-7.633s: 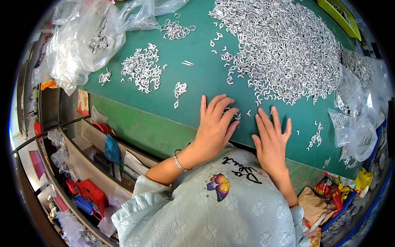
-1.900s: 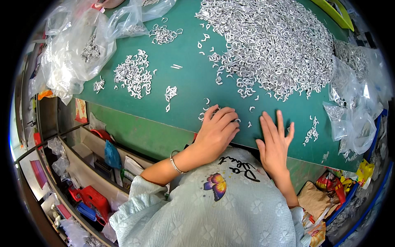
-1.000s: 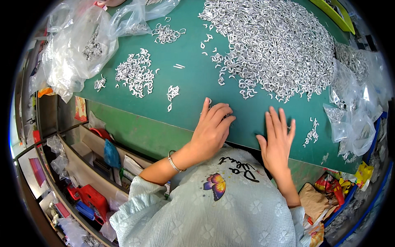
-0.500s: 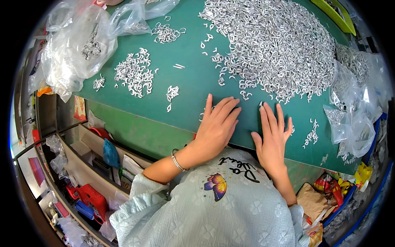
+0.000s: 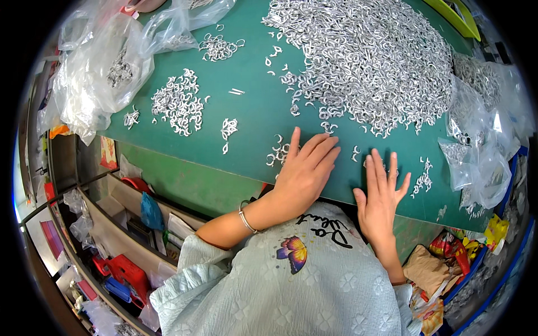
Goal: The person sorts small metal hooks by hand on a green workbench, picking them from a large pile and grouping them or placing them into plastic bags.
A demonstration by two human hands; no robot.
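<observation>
Palm down on the green table [image 5: 246,106], my left hand [image 5: 307,168] has its fingers stretched out and holds nothing visible. A few small silver crescent-shaped metal pieces [image 5: 276,152] lie beside its thumb, some hidden under the hand. My right hand [image 5: 381,204] rests flat with fingers apart, its fingertips over a few similar bits mostly covered from sight. Between the hands lies a small silver piece [image 5: 356,153]. Beyond them spreads a large heap of silver metal pieces [image 5: 375,67]. To the right of my right hand sits a small cluster of silver pieces [image 5: 422,178].
Smaller groups lie leftward: a crescent pile [image 5: 178,103], rings [image 5: 218,47], a small cluster [image 5: 228,130] and two thin pins [image 5: 236,92]. Clear plastic bags [image 5: 89,84] stand at the far left, others [image 5: 476,151] at the right edge. A yellow-green tray [image 5: 462,19] is far right.
Both hands have slid to the right across the table. More crescent pieces show beside my left hand, and the small piece between the hands is uncovered by my right fingertips.
</observation>
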